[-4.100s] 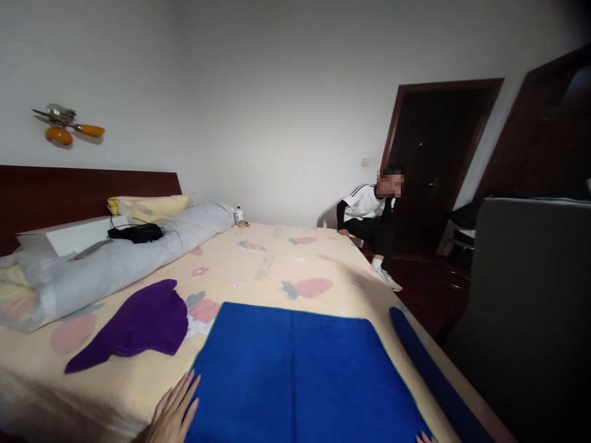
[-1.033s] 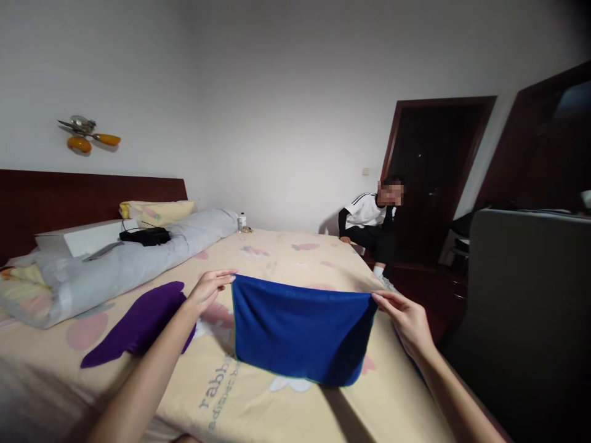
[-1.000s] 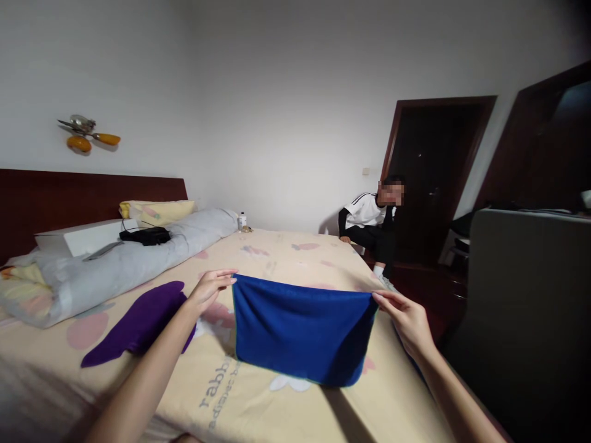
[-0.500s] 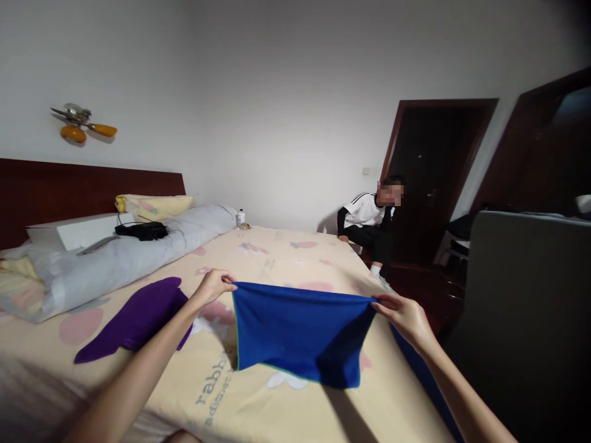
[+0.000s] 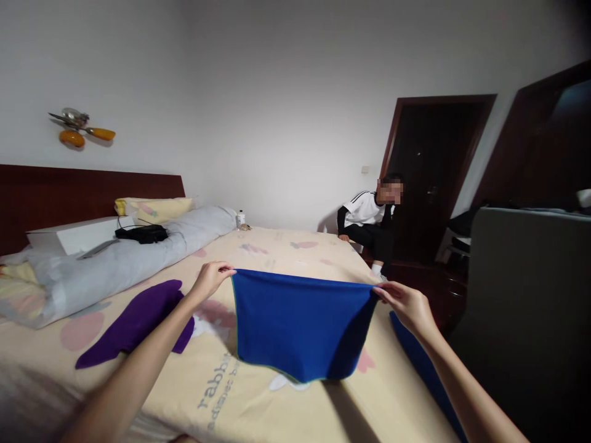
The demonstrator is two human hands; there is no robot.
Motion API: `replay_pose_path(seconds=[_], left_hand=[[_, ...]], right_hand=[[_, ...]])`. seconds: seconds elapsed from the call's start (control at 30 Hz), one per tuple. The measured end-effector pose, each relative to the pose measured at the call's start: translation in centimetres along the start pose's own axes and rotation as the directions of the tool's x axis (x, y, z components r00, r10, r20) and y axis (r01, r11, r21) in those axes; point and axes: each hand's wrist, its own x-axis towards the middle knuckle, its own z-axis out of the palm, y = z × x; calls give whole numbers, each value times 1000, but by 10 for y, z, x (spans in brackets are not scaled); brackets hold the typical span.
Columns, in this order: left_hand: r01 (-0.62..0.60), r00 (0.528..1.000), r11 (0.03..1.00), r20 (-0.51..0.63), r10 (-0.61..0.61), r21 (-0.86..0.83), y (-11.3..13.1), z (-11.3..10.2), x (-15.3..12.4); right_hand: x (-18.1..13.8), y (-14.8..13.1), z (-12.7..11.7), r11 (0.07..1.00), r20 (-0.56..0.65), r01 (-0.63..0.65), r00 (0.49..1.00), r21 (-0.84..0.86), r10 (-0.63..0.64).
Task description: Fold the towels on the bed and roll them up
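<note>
A folded blue cloth (image 5: 295,326) hangs in the air over the bed (image 5: 277,252). My left hand (image 5: 210,280) pinches its upper left corner. My right hand (image 5: 406,306) pinches its upper right corner. The top edge is stretched taut between them, and the lower edge hangs just above the yellow sheet. A purple cloth (image 5: 133,323) lies flat on the bed to the left of my left arm.
A second blue cloth (image 5: 425,375) lies along the bed's right edge. A grey rolled duvet (image 5: 115,264), a white box (image 5: 69,234) and a black pouch (image 5: 141,233) are near the headboard. A person (image 5: 369,224) sits at the far side. A grey panel (image 5: 530,320) stands right.
About four seconds ago the blue cloth lay flat on the bed under my hands. Since then both hands have lifted it; in the last half second they raised it slightly higher.
</note>
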Motion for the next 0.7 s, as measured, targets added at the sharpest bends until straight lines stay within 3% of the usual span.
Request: replay_pose_path(seconds=[0.2, 0.33, 0.43, 0.6, 0.7], left_hand=[[-56, 998, 998, 0, 56, 29, 7, -8, 16], [-53, 995, 998, 85, 50, 25, 5, -15, 20], [-41, 988, 999, 148, 39, 10, 2, -18, 22], [38, 978, 998, 208, -27, -50, -3, -20, 26], [143, 957, 982, 268, -106, -122, -7, -18, 27]], right_hand=[[15, -15, 3, 983, 64, 88, 995, -163, -79], [21, -16, 6, 976, 163, 92, 985, -196, -61], [24, -14, 8, 977, 146, 89, 987, -192, -62], [27, -12, 12, 997, 137, 20, 991, -77, -9], [27, -11, 15, 976, 197, -163, 971, 142, 133]])
